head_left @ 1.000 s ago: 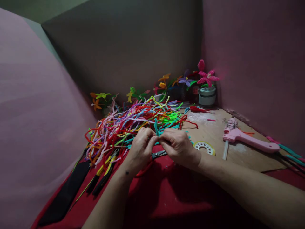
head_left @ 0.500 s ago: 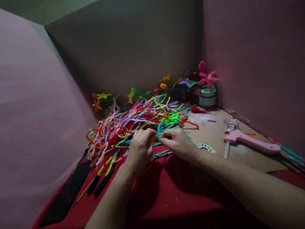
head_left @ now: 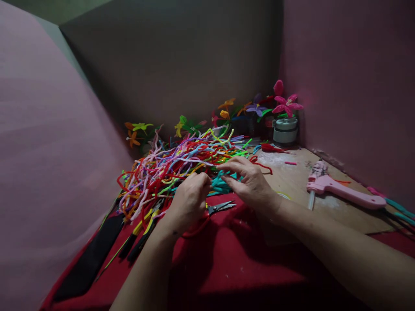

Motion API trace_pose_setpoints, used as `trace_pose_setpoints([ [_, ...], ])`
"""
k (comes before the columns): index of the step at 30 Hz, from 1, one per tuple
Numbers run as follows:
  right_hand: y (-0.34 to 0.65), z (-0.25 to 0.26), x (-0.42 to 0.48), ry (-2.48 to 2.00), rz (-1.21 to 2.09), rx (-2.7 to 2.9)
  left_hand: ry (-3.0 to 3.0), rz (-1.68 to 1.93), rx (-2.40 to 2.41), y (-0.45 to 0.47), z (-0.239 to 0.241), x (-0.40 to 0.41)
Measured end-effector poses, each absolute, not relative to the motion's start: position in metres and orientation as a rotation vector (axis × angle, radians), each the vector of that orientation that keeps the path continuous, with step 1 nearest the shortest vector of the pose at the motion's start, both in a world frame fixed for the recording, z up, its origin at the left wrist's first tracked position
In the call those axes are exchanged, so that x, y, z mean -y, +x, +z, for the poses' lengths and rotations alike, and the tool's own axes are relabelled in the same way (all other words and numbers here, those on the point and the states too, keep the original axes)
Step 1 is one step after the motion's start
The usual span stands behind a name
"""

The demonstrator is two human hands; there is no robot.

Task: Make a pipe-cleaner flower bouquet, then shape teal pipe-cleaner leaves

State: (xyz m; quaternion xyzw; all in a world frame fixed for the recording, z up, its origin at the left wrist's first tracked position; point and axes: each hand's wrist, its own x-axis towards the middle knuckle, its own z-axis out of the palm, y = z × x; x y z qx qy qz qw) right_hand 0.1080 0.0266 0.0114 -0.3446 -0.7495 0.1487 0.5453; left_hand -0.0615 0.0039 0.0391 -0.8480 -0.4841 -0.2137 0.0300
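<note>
A big tangle of coloured pipe cleaners (head_left: 181, 162) lies on the table ahead of me. My left hand (head_left: 189, 201) is curled closed at the pile's near edge, pinching the end of a bunch of teal pipe cleaners (head_left: 222, 185). My right hand (head_left: 251, 183) hovers over that teal bunch with its fingers stretched out and apart. Its index finger points left into the pile, and I see nothing gripped in it. Scissors (head_left: 222, 207) lie on the red cloth (head_left: 233, 268) just below both hands.
A pink glue gun (head_left: 340, 190) lies on the wooden board (head_left: 301, 172) at the right. Pipe-cleaner flowers (head_left: 287, 103) and a grey pot (head_left: 285, 129) stand in the back corner. Yellow-handled pliers (head_left: 142, 233) and a black strip (head_left: 87, 263) lie at the left. Walls close in on three sides.
My right hand has let go of the teal piece, opened and reached forward over the pile. My left hand stays closed on the teal bunch, which now lies lower.
</note>
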Motion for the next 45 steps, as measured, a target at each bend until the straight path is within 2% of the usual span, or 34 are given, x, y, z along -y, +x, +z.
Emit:
trace_pose_setpoints([
  [8, 0.11, 0.008, -0.035, -0.907, 0.702, 1.969, -2.551, -0.766, 1.741, -0.063, 0.046, -0.004],
  [16, 0.109, 0.014, -0.024, -0.965, 0.486, 2.151, -2.423, -0.891, 1.96, -0.063, 0.046, -0.005],
  [29, 0.104, 0.009, -0.03, -0.928, 0.767, 2.172, -2.613, -0.736, 1.805, -0.054, 0.045, -0.003],
  [33, 0.103, 0.012, -0.029, -0.917, 1.157, 2.043, -2.598, -0.831, 1.808, -0.049, 0.041, -0.002],
  [37, 0.104, 0.015, -0.028, -0.861, 1.503, 1.793, -2.639, -1.087, 1.917, -0.052, 0.039, -0.005],
  [40, 0.104, 0.015, -0.027, -0.848, 1.531, 1.716, -2.74, -1.241, 1.88, -0.058, 0.041, -0.008],
  [45, 0.103, 0.013, -0.026, -0.853, 1.433, 1.764, -2.645, -1.242, 1.777, -0.062, 0.045, -0.006],
])
